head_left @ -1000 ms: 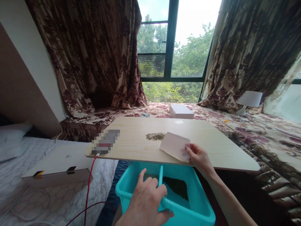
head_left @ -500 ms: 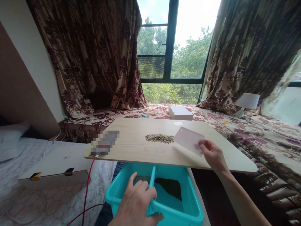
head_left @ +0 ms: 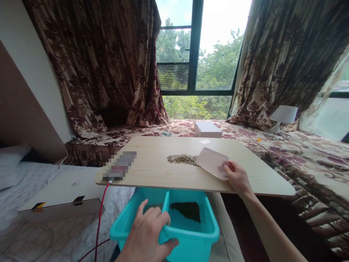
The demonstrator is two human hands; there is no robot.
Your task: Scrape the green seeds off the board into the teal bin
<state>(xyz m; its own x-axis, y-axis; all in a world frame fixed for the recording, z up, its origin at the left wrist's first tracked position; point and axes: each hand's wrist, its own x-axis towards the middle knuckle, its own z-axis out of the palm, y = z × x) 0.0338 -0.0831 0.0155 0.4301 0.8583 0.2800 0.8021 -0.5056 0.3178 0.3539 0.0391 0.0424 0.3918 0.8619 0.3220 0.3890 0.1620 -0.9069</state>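
My right hand [head_left: 237, 177] pinches the corner of a flat, pale translucent plastic scraper [head_left: 212, 163], tilted over the wooden tabletop. The scraper's left edge meets the right end of a thin pile of small greenish beans or seeds [head_left: 181, 159]. Below the table's front edge, my left hand [head_left: 149, 229] grips the middle divider of a turquoise two-compartment bin [head_left: 203, 234]. Dark green grains [head_left: 188, 211] lie heaped in its right compartment. A few grains show in the left compartment, which my hand partly hides.
A blurred-out device [head_left: 120, 166] with a red cable [head_left: 100, 218] lies on the tabletop [head_left: 152, 176] at left. A small white slip [head_left: 205, 141] is near its back edge. Beyond stand a white box [head_left: 207, 129] and a lamp [head_left: 283, 115]. Another white box [head_left: 62, 198] rests on the bed.
My right hand and the scraper have moved slightly left, toward the pile. The bin, with my left hand on it, has shifted left under the table edge. The view has drifted a little.
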